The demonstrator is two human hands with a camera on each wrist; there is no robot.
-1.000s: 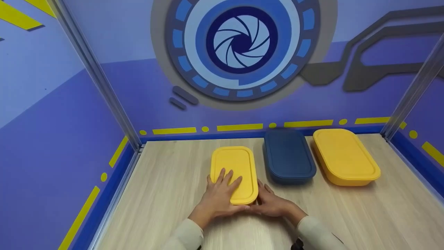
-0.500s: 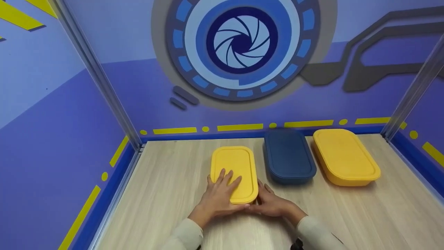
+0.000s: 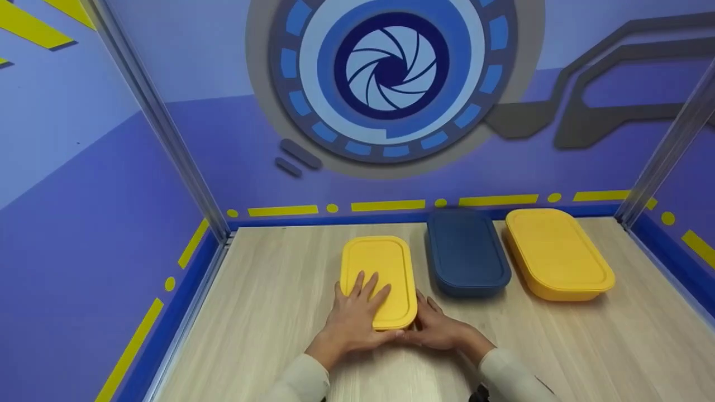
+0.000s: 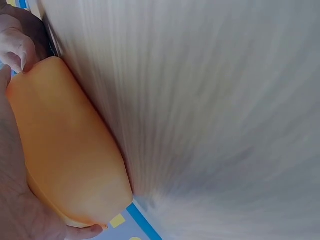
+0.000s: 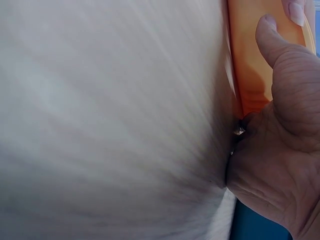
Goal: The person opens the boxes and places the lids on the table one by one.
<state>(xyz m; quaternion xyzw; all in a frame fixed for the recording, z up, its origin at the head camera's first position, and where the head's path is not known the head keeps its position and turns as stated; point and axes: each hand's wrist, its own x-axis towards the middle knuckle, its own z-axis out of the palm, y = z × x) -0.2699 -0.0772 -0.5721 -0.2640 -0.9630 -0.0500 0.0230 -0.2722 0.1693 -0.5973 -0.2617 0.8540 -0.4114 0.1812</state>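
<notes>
Head shows left hand [image 3: 353,321], fingers spread, on yellow box [image 3: 385,257]; right wrist adds right hand [image 5: 287,150] thumbing its side, finger curl unclear.

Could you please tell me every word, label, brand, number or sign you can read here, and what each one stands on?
There are none: no readable text shows in any view.
The visible surfaces of the left yellow box, blue box and right yellow box look plain.
The wall's round emblem is a wordless graphic.
The yellow shapes at upper left are cut off; I cannot tell whether they belong to lettering.
</notes>
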